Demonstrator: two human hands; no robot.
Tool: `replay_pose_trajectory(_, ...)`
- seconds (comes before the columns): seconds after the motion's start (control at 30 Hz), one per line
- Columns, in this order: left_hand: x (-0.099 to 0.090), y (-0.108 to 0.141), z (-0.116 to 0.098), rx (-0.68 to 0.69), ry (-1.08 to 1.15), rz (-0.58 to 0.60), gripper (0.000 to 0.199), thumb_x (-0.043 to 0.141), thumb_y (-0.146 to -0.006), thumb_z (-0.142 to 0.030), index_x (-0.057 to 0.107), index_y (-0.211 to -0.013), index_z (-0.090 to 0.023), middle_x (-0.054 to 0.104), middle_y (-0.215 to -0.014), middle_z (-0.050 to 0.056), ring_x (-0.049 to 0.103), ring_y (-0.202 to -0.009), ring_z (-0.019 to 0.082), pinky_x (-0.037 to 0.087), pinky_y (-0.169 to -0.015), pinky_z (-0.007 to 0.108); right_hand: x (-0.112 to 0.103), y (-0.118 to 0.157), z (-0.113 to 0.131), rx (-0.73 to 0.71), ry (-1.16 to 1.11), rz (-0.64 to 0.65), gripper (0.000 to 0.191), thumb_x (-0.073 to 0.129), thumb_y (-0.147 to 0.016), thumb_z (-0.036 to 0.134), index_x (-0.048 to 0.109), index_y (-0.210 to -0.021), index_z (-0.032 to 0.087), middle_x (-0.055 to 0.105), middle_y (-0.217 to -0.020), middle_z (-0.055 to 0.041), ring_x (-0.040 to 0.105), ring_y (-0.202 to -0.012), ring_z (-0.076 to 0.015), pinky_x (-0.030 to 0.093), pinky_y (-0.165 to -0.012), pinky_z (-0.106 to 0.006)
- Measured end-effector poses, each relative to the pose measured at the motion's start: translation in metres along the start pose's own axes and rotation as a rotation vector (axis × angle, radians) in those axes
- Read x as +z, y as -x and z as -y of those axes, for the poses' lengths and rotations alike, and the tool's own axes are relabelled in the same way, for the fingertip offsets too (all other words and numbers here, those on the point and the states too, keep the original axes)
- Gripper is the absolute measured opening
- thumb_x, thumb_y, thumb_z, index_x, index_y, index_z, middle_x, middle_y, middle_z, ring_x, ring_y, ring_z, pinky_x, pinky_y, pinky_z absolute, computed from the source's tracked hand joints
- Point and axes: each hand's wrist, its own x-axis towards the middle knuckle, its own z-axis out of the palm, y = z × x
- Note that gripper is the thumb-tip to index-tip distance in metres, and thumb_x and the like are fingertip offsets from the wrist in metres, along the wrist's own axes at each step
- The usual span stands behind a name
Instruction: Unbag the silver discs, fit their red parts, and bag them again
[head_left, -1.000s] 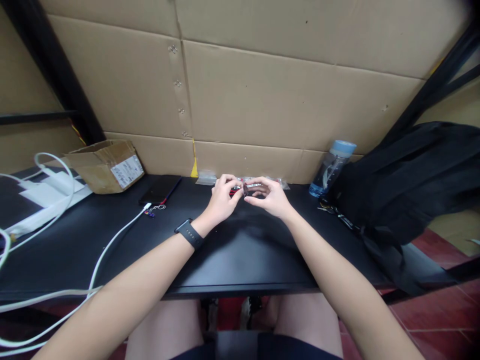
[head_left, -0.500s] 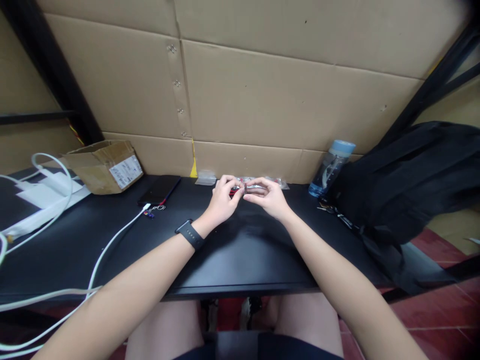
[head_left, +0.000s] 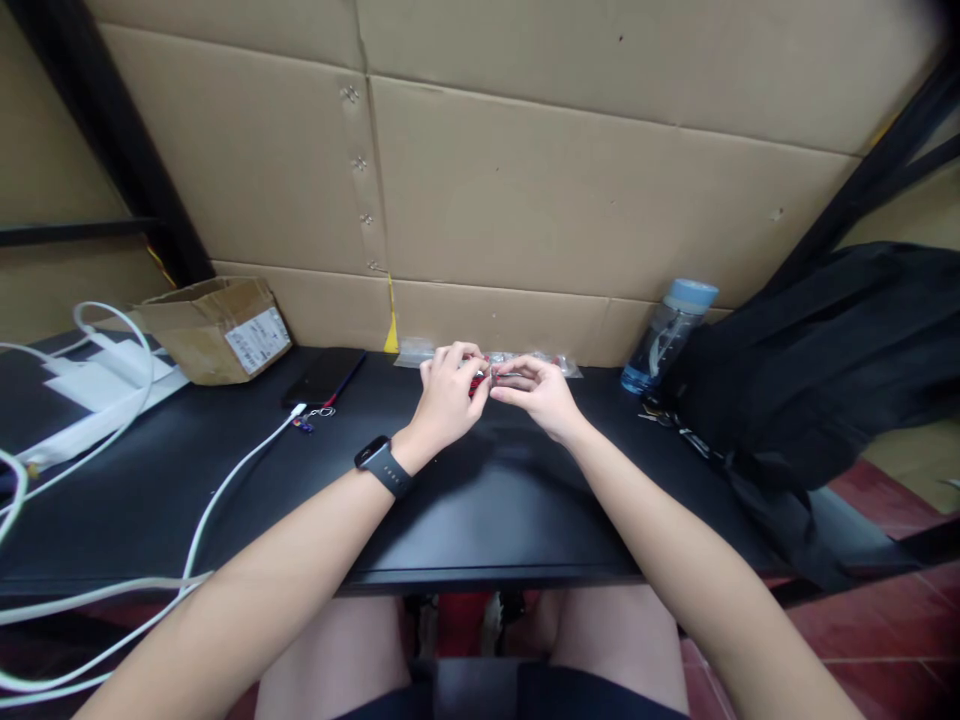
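Two bare hands come together near the back of a smooth black desk point(head_left: 495, 520), pinching a small reddish item with a shiny edge point(head_left: 493, 374) between them. The left hand point(head_left: 448, 390) has its fingers curled, thumb and fingertips closed on the item from the left. The right hand point(head_left: 541, 398) pinches toward it from the other side with thumb and forefinger, the remaining fingers bent behind. The item's exact shape is too small to make out, and whether it is a single piece cannot be told.

Just behind the hands, clear plastic packets with red and silvery bits point(head_left: 566, 367) lie along the foot of a brown cardboard wall point(head_left: 510, 200). A dark smartwatch with a perforated strap point(head_left: 385, 467) circles the left wrist. Well to the left, a flat black phone point(head_left: 324, 378) lies beside an open brown cardboard box with a white label point(head_left: 214, 335), a white cable point(head_left: 244, 468) running to the phone. To the right, a clear bottle with a light-blue lid point(head_left: 664, 340) stands next to a black fabric bag point(head_left: 817, 360).
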Motion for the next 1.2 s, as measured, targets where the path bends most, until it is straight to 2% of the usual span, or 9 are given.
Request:
replay_pose_trajectory(0.13,0.0,-0.001,0.0,-0.03,0.05,-0.012,0.008,0.058,-0.094,-0.024,0.065,-0.099,-0.022,0.061,-0.119,0.008,0.053,-0.113,0.027,0.038,-0.09,0.041,0.004,0.001,0.002,0.024,-0.032,-0.015,0.046,0.094,-0.058,0.037,0.068,-0.092,0.02,0.075,-0.107,-0.0054,0.073,-0.1,-0.0223,0.059,-0.096,-0.039)
replay_pose_trajectory(0.27,-0.001,-0.003,0.002,-0.067,0.099,-0.015,0.008,0.062,-0.093,-0.029,0.068,-0.094,-0.023,0.06,-0.117,0.008,0.054,-0.112,0.027,0.038,-0.093,0.042,0.003,0.0,0.0,0.12,-0.009,0.005,0.039,0.083,-0.072,0.052,0.068,-0.089,0.021,0.074,-0.092,-0.0027,0.072,-0.091,-0.0193,0.062,-0.078,-0.032)
replay_pose_trajectory(0.37,-0.001,-0.003,0.003,-0.088,0.107,-0.013,0.01,0.063,-0.093,-0.032,0.07,-0.093,-0.024,0.06,-0.116,0.008,0.054,-0.111,0.028,0.037,-0.096,0.043,0.0,-0.002,-0.003,0.105,0.08,0.042,0.038,0.076,-0.078,0.057,0.068,-0.087,0.021,0.072,-0.091,-0.0025,0.069,-0.092,-0.0185,0.059,-0.072,-0.027)
replay_pose_trajectory(0.5,0.0,-0.004,0.005,-0.092,0.155,0.0,0.011,0.061,-0.094,-0.031,0.068,-0.095,-0.024,0.061,-0.112,0.007,0.055,-0.11,0.027,0.037,-0.098,0.043,-0.004,-0.005,-0.003,-0.004,0.243,0.069,0.029,0.07,-0.085,0.05,0.067,-0.083,0.021,0.071,-0.1,-0.0038,0.066,-0.092,-0.0183,0.055,-0.072,-0.028)
replay_pose_trajectory(0.67,0.002,-0.007,0.015,-0.174,0.221,-0.035,0.016,0.048,-0.101,-0.032,0.059,-0.106,-0.023,0.063,-0.111,0.006,0.057,-0.108,0.024,0.038,-0.098,0.041,-0.018,-0.007,0.004,-0.2,0.71,0.088,0.013,0.063,-0.087,0.026,0.067,-0.077,0.019,0.069,-0.111,-0.0091,0.063,-0.105,-0.023,0.05,-0.087,-0.036)
replay_pose_trajectory(0.77,0.009,-0.006,0.028,-0.196,0.13,0.045,0.015,0.049,-0.099,-0.031,0.061,-0.105,-0.024,0.063,-0.113,0.007,0.057,-0.11,0.027,0.038,-0.098,0.044,-0.027,-0.007,0.007,-0.242,0.867,0.128,0.009,0.065,-0.082,0.018,0.066,-0.073,0.018,0.068,-0.112,-0.0096,0.062,-0.106,-0.0241,0.048,-0.091,-0.037)
replay_pose_trajectory(1.0,0.031,0.009,0.058,-0.091,-0.055,0.426,0.033,0.054,-0.093,-0.035,0.068,-0.122,-0.032,0.061,-0.125,0.01,0.05,-0.115,0.034,0.038,-0.098,0.051,-0.034,-0.007,0.005,-0.196,0.937,0.237,0.01,0.069,-0.077,0.013,0.069,-0.068,0.017,0.07,-0.105,-0.0076,0.065,-0.092,-0.02,0.048,-0.085,-0.032)
replay_pose_trajectory(1.1,0.033,0.011,0.06,-0.049,-0.05,0.467,0.033,0.051,-0.095,-0.039,0.07,-0.123,-0.035,0.063,-0.124,0.009,0.049,-0.115,0.034,0.037,-0.098,0.051,-0.037,-0.008,0.003,-0.179,0.955,0.309,0.009,0.07,-0.078,0.013,0.071,-0.07,0.017,0.073,-0.099,-0.0064,0.066,-0.09,-0.0195,0.047,-0.082,-0.03)
replay_pose_trajectory(1.2,0.031,0.008,0.059,-0.023,-0.036,0.435,0.026,0.058,-0.092,-0.042,0.075,-0.11,-0.033,0.065,-0.116,0.01,0.049,-0.113,0.033,0.036,-0.098,0.05,-0.045,-0.009,0.006,-0.126,0.946,0.404,0.009,0.068,-0.082,0.016,0.074,-0.076,0.019,0.075,-0.09,-0.0034,0.066,-0.084,-0.0177,0.047,-0.079,-0.028)
